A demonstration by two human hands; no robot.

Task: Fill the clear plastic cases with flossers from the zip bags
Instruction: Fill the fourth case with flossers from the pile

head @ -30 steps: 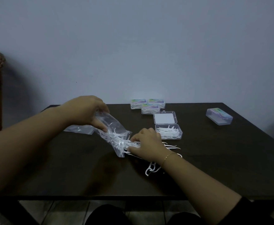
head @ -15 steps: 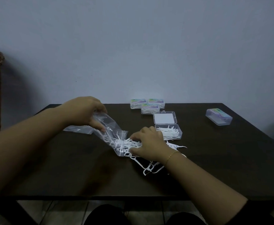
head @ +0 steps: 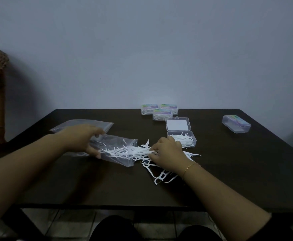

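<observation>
The left hand (head: 83,139) pins the zip bag (head: 117,150) to the worktop (head: 90,185) while the right hand (head: 168,154), its grip curled round loose flossers (head: 133,152) at the bag's mouth, must next carry them to the open case (head: 182,140).

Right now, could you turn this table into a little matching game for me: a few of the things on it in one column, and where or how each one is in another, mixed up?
Things:
1. open case
2. lone shut case
3. three shut cases
4. zip bag with flossers

Places or states:
A. far right of the table, apart from the rest
B. held by the left hand, mouth toward the right hand
C. lid flipped back, flossers inside
D. clustered at the table's far edge, by the wall

Pairs: 1-C, 2-A, 3-D, 4-B
</observation>
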